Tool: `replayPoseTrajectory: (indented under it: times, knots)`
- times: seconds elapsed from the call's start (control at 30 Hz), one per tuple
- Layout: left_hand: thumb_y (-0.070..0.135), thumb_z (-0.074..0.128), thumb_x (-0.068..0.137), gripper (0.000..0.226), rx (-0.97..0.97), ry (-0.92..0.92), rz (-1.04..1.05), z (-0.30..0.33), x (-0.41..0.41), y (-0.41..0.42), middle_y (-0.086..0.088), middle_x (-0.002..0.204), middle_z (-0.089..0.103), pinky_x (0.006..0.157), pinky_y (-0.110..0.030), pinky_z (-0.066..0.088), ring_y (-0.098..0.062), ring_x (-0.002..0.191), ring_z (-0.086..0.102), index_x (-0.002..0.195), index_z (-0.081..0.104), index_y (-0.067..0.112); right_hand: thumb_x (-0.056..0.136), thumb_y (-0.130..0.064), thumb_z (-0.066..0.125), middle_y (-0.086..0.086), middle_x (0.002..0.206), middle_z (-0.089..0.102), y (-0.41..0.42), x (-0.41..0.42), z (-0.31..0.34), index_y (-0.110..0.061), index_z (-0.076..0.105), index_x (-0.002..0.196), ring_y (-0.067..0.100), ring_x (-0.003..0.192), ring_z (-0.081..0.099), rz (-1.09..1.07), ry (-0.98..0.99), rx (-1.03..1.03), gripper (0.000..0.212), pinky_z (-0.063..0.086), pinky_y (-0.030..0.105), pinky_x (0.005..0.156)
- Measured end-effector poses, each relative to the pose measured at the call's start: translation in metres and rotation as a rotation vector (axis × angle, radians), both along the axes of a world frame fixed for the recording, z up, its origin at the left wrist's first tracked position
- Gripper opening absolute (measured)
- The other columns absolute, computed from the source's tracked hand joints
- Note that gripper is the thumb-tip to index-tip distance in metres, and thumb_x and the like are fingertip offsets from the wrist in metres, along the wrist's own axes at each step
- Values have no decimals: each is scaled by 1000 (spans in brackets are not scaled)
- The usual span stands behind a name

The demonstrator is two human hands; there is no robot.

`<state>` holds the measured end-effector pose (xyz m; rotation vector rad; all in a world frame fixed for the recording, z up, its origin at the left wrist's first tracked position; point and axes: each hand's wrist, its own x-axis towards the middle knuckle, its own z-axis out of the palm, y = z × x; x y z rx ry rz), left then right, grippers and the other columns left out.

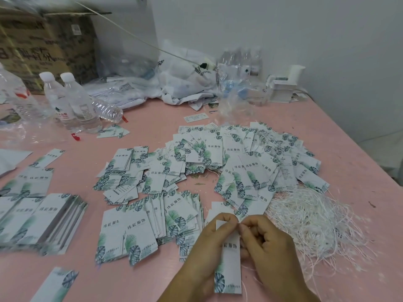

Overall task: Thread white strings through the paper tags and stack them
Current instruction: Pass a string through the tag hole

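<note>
Both hands work at the near edge of the pink table [353,162]. With my left hand [207,243] I hold one paper tag [229,267] upright, fingers curled around its left edge and thumb near its top corner. With my right hand [268,245] I pinch thumb and forefinger together at the top right corner of the same tag, fingers curled; a thin white string [245,288] hangs just below the tag's lower right corner, but I cannot tell whether it is what the fingertips grip. The tag shows dark printed characters across its middle and a blue-green leaf print at its lower end. Just right of my right hand lies a loose tangle of white strings [316,221], spread across the table toward its right edge. Beyond my hands, a wide scattered heap of tags [239,155] covers the middle of the table, several with strings showing among them. Left of my left hand sits a fanned row of tags [135,227], overlapping face up. Farther left, near the table edge, is a neater pile of tags [50,223], and a single tag [56,284] lies apart at the lower left. At the far left stand two capped water bottles [72,101], with another bottle [106,111] lying on its side just beside them. Behind them is a cardboard box [45,42], and crumpled plastic bags [185,77] sit against the wall.
</note>
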<state>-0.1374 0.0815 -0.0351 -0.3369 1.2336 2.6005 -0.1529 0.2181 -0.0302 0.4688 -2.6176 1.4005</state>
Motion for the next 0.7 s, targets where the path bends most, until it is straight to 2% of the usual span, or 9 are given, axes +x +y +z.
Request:
replayPoseTrajectory:
  times: [0.1,0.2,0.3,0.4,0.47,0.53,0.6,0.67,0.7]
  knots:
    - [28,75,79,14,-81,7,25,-3,0,-1,-18,81,65,63,-32,54,-26,68,65,79,64,20,86,-32,64,-2,64,63,0,1,2,-36,61,89,14,56,59,14,-8,17,5,53,38,57]
    - [31,76,77,15,-146,28,41,-6,0,-2,-15,79,64,65,-34,53,-25,66,62,80,66,20,85,-16,70,-6,60,59,1,2,2,-34,62,87,5,52,56,25,35,49,20,46,18,51]
    - [27,75,77,12,-154,46,74,-6,-1,-2,-11,75,63,58,-29,52,-22,61,61,78,66,20,84,-15,71,-6,59,58,0,1,0,-33,64,84,4,51,52,48,-6,31,19,44,17,50]
    - [21,77,81,13,-147,48,147,-5,-2,-5,-12,76,64,55,-29,52,-21,59,60,78,66,17,86,-7,69,0,63,67,0,-1,0,-28,71,81,6,56,59,80,-253,-234,21,48,17,55]
    - [20,73,81,10,-129,49,176,-4,-2,-7,-17,79,64,56,-31,53,-24,60,61,81,66,13,84,-3,70,4,60,65,3,-5,2,-19,73,80,14,55,58,81,-388,-435,17,49,24,55]
    - [22,75,82,17,-161,64,178,-2,0,-7,-19,81,66,56,-32,55,-26,63,64,87,67,9,79,-17,78,8,56,55,8,-9,3,-17,73,81,18,51,49,70,-424,-497,6,43,30,55]
    - [26,78,82,21,-218,105,142,-2,1,-6,-16,82,69,60,-32,57,-24,67,67,95,71,11,72,-29,77,12,54,51,11,-10,2,-16,73,82,17,51,46,74,-448,-504,17,46,34,56]
    - [29,74,80,24,-268,144,69,-2,3,-5,-15,80,71,64,-32,57,-23,70,68,102,74,19,71,-29,81,22,59,52,8,-9,2,-9,71,83,24,60,52,105,-541,-601,25,55,53,64]
    - [30,73,80,23,-283,153,46,-2,3,-4,-15,78,71,64,-32,57,-23,70,68,101,74,19,73,-24,83,21,60,54,6,-8,1,-6,71,83,27,62,54,119,-588,-663,24,56,57,66]
